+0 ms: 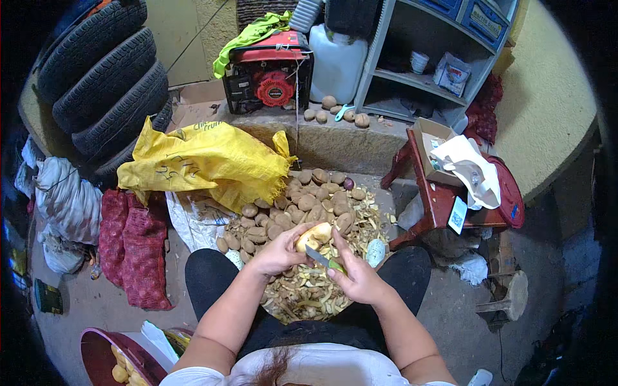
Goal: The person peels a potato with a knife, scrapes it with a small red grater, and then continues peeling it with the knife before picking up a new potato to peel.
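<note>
In my left hand [285,251] is a peeled potato [315,235], held above a heap of peelings. A small knife with a green handle [336,266] is gripped in my right hand [357,275], its blade [316,255] against or close by the potato's lower side. Fingers of my right hand reach up beside the potato's right end. Unpeeled potatoes [306,202] are piled just beyond my hands, with a small red onion [348,183] at the back of the pile. Potato peelings [309,294] cover the floor between my knees.
A yellow woven sack [207,161] lies left of the pile, near red mesh sacks [145,251]. A maroon tub [99,357] at lower left holds peeled potatoes [120,373]. On the right stands a red wooden stool [429,198]. A light-blue peeler [343,112] rests on the back ledge.
</note>
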Tool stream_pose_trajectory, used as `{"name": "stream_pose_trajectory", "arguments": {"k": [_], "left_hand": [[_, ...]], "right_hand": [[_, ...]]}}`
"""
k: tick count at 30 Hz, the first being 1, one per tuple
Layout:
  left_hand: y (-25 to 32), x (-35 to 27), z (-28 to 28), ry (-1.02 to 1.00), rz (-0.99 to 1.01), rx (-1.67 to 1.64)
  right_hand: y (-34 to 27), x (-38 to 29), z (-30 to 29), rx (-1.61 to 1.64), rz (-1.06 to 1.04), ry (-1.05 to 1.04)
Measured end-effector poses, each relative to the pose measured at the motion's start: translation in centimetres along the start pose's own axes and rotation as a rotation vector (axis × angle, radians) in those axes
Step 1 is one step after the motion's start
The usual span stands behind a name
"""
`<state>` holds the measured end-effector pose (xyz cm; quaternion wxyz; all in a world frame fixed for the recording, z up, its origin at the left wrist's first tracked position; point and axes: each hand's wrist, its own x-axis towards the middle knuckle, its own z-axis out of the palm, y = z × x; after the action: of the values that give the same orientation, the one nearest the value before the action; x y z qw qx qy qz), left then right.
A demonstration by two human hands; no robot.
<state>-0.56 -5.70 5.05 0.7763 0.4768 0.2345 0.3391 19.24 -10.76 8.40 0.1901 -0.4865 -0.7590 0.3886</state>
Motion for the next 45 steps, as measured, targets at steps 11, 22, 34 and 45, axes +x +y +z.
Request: {"name": "stream_pose_trajectory", "arguments": {"k": [11, 22, 34, 45], "left_hand": [[-0.5, 0.0, 0.0, -0.006, -0.016, -0.002], [0.0, 0.1, 1.0, 0.027, -0.019, -0.003], [0.7, -0.2, 1.9, 0.032, -0.031, 0.141], [-1.4, 0.6, 0.5, 0.063, -0.063, -0.006]], "right_hand": [[0.9, 0.6, 0.5, -0.031, -0.046, 0.070], [0.5, 0.4, -0.2, 0.093, 0.051, -0.039], [1.2, 0.7, -0.1, 0.069, 0.104, -0.086], [1.3, 0.7, 1.9, -0.312, 0.073, 0.152]]}}
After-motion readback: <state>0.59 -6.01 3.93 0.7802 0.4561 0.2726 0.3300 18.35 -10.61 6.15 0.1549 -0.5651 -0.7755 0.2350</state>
